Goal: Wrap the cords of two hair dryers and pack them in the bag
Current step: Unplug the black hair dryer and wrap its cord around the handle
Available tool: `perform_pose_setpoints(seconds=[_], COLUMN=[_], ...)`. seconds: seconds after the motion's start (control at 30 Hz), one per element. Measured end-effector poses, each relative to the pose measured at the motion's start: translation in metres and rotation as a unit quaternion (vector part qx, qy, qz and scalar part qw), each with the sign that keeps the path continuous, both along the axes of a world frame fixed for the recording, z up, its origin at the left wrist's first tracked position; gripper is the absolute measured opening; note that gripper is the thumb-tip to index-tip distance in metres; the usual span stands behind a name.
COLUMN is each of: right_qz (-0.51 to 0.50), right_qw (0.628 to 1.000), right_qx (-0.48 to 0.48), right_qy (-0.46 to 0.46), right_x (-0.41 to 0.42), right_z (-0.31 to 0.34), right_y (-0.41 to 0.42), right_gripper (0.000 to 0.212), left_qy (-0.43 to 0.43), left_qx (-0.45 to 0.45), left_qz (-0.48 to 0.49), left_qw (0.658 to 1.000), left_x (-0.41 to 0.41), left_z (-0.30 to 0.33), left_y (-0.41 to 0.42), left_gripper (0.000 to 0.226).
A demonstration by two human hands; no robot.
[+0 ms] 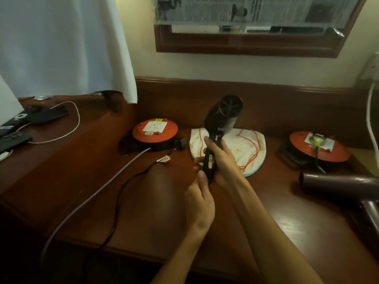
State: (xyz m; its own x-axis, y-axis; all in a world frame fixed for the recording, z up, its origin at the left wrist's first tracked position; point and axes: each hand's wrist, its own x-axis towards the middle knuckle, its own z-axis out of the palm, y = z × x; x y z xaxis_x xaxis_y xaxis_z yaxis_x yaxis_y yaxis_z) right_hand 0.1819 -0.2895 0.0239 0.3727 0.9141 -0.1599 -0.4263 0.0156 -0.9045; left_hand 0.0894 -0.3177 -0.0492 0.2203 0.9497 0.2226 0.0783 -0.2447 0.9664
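Over the dark wooden desk [155, 193], my right hand [220, 162] clasps the handle of a glossy dark hair dryer [222, 117], upright, its round grille facing away. My left hand [200, 198] curls at the handle's base; what it pinches is hidden. Behind lies the white cloth bag [249, 147]; the second dryer [336, 189] is cut off at right.

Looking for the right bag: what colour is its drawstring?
Orange, on a white bag; the drawstring shows clearly in the head view.

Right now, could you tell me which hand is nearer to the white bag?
Right. The right hand grips the held dryer's handle directly in front of the bag; the left hand holds the handle's bottom end, nearer the person.
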Motion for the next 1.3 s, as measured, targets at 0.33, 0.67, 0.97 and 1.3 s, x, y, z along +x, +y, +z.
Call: perform_pose_setpoints(seconds=[0.33,0.67,0.97,1.3], right_qz=[-0.006,0.067,0.216,0.308], right_qw=[0.937,0.789,0.823,0.753], right_qx=[-0.023,-0.075,-0.094,-0.083], right_qy=[-0.348,-0.606,-0.516,-0.576], right_x=[0.049,0.075,0.045,0.05], right_z=[-0.01,-0.02,-0.028,-0.016], right_y=[0.028,0.028,-0.008,-0.035], right_gripper=[0.038,0.041,0.1,0.045], left_qy=[0.276,0.556,0.643,0.603], left_qx=[-0.159,0.168,0.362,0.185], left_qz=[-0.287,-0.145,-0.156,-0.346], left_qw=[0.904,0.801,0.657,0.695], left_x=[-0.024,-0.061,-0.043,-0.02], left_z=[0.003,0.093,0.141,0.097], left_y=[0.0,-0.012,0.075,0.116], left_gripper=[0.032,0.016,0.084,0.079])
